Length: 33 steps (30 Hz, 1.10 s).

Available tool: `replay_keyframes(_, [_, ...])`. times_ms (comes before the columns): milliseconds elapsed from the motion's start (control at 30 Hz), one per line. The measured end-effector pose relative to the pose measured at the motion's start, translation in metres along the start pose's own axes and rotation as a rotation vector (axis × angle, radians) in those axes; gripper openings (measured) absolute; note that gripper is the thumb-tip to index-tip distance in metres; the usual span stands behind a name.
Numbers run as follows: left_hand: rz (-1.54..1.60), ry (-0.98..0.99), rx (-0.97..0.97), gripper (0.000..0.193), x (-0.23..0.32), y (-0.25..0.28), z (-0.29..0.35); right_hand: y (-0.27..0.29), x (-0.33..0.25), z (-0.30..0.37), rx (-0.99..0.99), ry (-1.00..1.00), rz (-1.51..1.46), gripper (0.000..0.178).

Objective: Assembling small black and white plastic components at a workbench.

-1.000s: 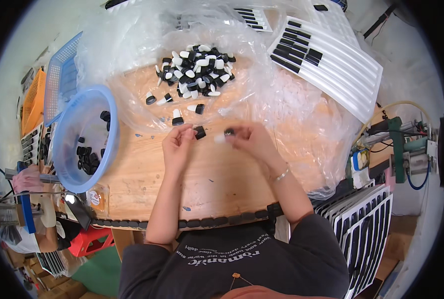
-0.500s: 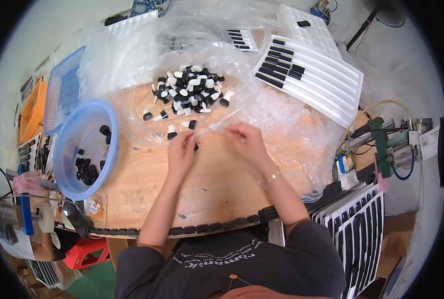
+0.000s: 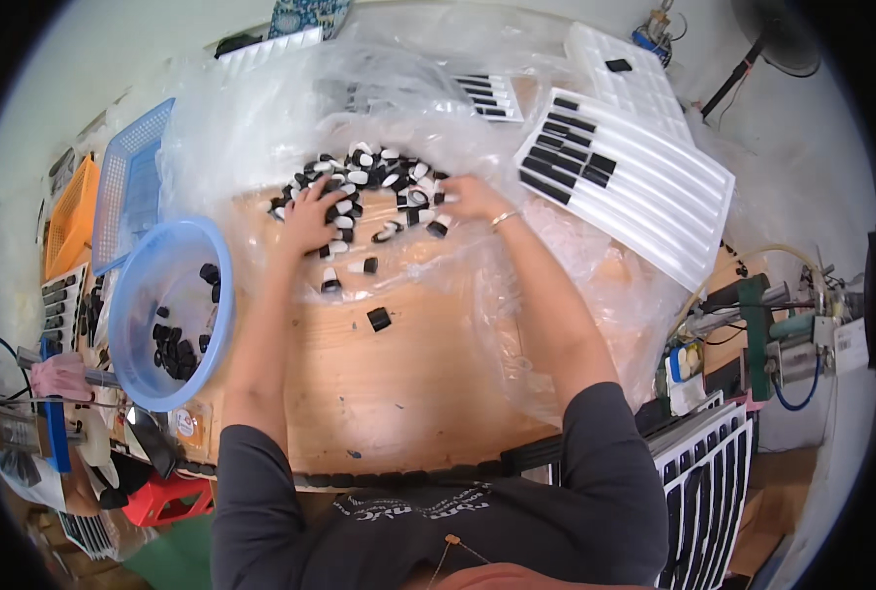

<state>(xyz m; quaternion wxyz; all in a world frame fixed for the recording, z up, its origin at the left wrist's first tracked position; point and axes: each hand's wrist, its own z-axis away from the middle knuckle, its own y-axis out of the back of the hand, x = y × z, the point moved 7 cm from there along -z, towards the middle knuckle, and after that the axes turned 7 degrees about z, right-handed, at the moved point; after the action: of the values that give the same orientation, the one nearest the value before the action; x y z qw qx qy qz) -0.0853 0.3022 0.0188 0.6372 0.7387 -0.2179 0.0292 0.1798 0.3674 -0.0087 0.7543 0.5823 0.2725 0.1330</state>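
The pile of black and white bits (image 3: 359, 179) lies between both hands' fingers. The left fingers (image 3: 317, 193) spread open on it; the right fingers (image 3: 456, 186) bend at its edge, and I can't tell if they grip. The wooden table (image 3: 398, 383) is under them, a blue tub (image 3: 177, 267) to their left, a fan (image 3: 778, 41) far right.

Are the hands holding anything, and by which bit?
I can't tell: the bare left hand spreads over the heap of small, rounded black-and-white pieces; the bare right hand is at its right edge. Blur hides any grip.
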Motion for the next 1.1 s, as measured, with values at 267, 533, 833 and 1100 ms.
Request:
replay_keyframes(267, [0.101,-0.191,0.265,0.033,0.019,0.029,0.052,0.076,-0.041,0.017,0.210,-0.074,-1.167,0.062])
replay_keyframes(533, [0.217,-0.305,0.148,0.022,0.065,-0.008,0.133,-0.002,-0.088,0.054,0.036,0.384,-0.215,0.046])
replay_keyframes(833, [0.381,-0.271,0.331,0.023,0.070,0.021,0.151,0.031,-0.139,0.132,0.710,0.384,0.132,0.031])
replay_keyframes(1100, [0.395,-0.200,0.251,0.031,0.112,-0.029,0.165,-0.030,-0.161,0.199,0.269,0.072,-0.607,0.027])
